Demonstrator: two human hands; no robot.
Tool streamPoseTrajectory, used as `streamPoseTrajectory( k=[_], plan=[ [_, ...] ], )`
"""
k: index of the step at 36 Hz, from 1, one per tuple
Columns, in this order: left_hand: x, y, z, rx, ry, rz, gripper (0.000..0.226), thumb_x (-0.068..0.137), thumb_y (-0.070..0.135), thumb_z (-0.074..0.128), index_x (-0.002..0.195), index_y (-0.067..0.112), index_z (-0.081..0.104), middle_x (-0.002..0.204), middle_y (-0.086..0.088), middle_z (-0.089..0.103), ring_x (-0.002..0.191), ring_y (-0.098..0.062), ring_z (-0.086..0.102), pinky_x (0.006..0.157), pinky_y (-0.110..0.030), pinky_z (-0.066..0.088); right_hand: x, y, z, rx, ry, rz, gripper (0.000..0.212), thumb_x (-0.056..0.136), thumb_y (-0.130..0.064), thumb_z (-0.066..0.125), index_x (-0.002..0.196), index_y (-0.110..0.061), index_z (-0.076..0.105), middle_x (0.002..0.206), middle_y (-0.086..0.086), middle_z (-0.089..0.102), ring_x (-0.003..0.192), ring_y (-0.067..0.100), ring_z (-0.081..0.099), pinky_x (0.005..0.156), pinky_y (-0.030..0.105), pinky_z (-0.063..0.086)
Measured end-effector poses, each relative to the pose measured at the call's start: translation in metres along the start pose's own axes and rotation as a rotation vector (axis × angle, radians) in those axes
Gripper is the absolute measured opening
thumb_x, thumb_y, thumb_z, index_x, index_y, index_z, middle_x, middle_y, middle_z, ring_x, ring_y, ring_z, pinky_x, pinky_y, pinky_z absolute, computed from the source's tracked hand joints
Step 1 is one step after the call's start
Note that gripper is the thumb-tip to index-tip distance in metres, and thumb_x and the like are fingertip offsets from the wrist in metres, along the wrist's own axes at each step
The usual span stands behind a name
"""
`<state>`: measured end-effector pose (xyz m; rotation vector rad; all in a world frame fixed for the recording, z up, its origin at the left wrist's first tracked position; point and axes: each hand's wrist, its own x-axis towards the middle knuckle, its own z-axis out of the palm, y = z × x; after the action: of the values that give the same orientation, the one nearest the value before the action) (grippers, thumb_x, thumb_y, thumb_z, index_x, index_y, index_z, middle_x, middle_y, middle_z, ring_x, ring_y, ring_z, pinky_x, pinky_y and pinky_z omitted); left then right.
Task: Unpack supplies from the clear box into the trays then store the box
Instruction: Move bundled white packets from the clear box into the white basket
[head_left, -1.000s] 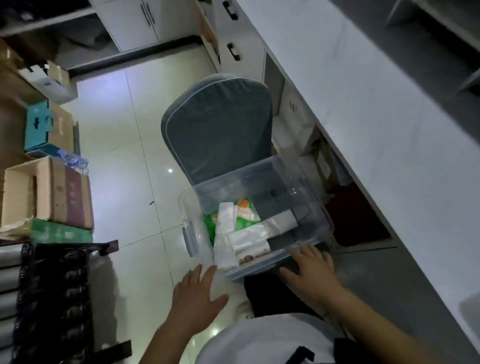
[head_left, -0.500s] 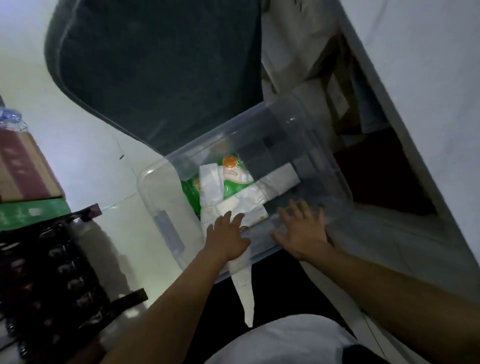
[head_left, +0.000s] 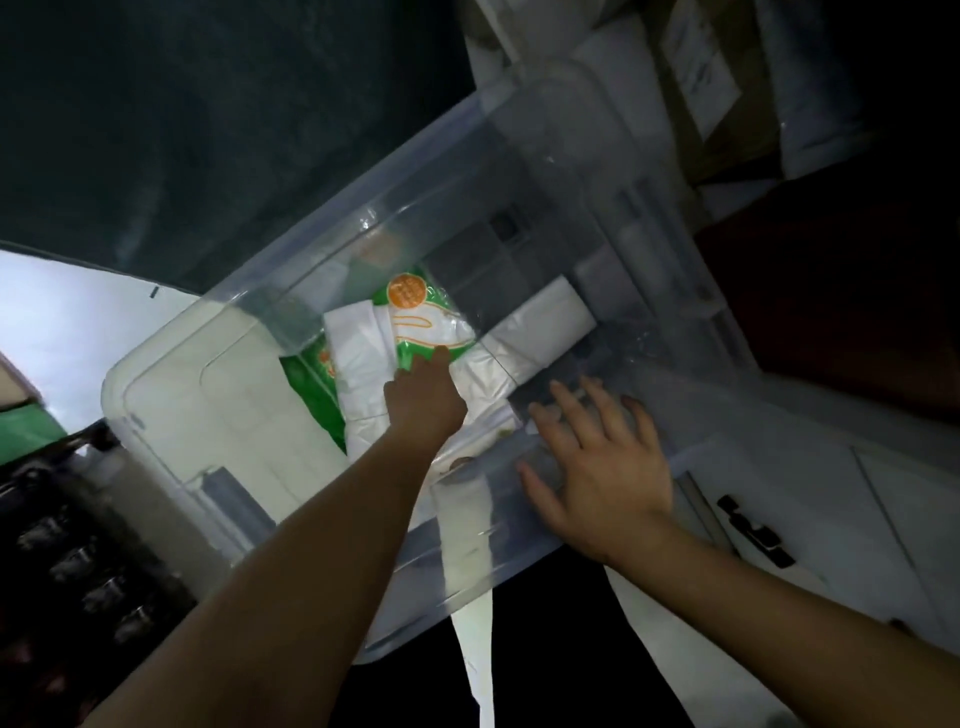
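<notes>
The clear box (head_left: 519, 171) sits on the floor in front of me, open at the top. Inside lie a green and white packet (head_left: 415, 306), several white packets (head_left: 358, 343) and a white roll (head_left: 545, 322). My left hand (head_left: 423, 400) reaches down into the box. One straight finger touches the green packet; the other fingertips are hidden among the white packets. My right hand (head_left: 597, 457) presses flat against the near wall of the box, fingers spread. No trays are in view.
A dark grey chair cushion (head_left: 208, 130) stands right behind the box. A black rack (head_left: 78, 571) fills the lower left. To the right are a white cabinet front with a black handle (head_left: 756, 530) and cardboard boxes (head_left: 701, 78) under the counter.
I have leaned in, so the box looms larger. My left hand has gone from the floor side into the box onto the packets. My right hand has stayed on the near wall.
</notes>
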<state>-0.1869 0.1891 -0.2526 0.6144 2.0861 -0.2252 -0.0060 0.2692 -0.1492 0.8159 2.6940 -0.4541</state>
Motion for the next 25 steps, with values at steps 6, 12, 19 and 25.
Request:
streamPoseTrajectory(
  k=[6,12,19,25],
  plan=[
    [0.003,0.0,-0.002,0.03,-0.09,-0.08,0.049,0.093,0.022,0.048,0.141,0.023,0.04,0.141,-0.011,0.045,0.13,-0.033,0.042,0.103,-0.045,0.034,0.0,0.0,-0.005,-0.012,-0.054,0.0,0.061,0.087,-0.058,0.046,0.13,-0.018,0.062,0.14,0.01,0.057,0.133,0.035,0.047,0.102,0.056,0.039],
    [0.001,-0.013,-0.001,-0.117,-0.028,0.044,0.036,0.092,0.015,0.053,0.128,0.01,0.054,0.132,-0.015,0.054,0.122,-0.033,0.052,0.103,-0.042,0.044,0.002,-0.002,-0.009,-0.001,-0.058,0.003,0.059,0.085,-0.054,0.051,0.128,-0.016,0.063,0.137,0.011,0.06,0.131,0.035,0.05,0.101,0.055,0.042],
    [0.003,-0.021,-0.027,-0.183,-0.204,0.185,0.023,0.074,0.016,0.079,0.09,0.007,0.065,0.105,-0.017,0.065,0.096,-0.032,0.059,0.058,-0.029,0.033,0.002,-0.003,-0.013,0.032,-0.093,0.015,0.06,0.086,-0.054,0.044,0.128,-0.015,0.063,0.138,0.011,0.059,0.132,0.036,0.049,0.103,0.056,0.04],
    [-0.012,-0.034,-0.04,-0.472,-0.279,0.144,0.062,0.07,0.01,0.082,0.118,0.025,0.047,0.094,-0.006,0.059,0.079,-0.024,0.058,0.057,-0.028,0.045,0.003,-0.005,-0.017,0.01,-0.177,0.06,0.067,0.085,-0.058,0.05,0.137,-0.015,0.056,0.143,0.01,0.055,0.134,0.033,0.046,0.107,0.055,0.036]
  ],
)
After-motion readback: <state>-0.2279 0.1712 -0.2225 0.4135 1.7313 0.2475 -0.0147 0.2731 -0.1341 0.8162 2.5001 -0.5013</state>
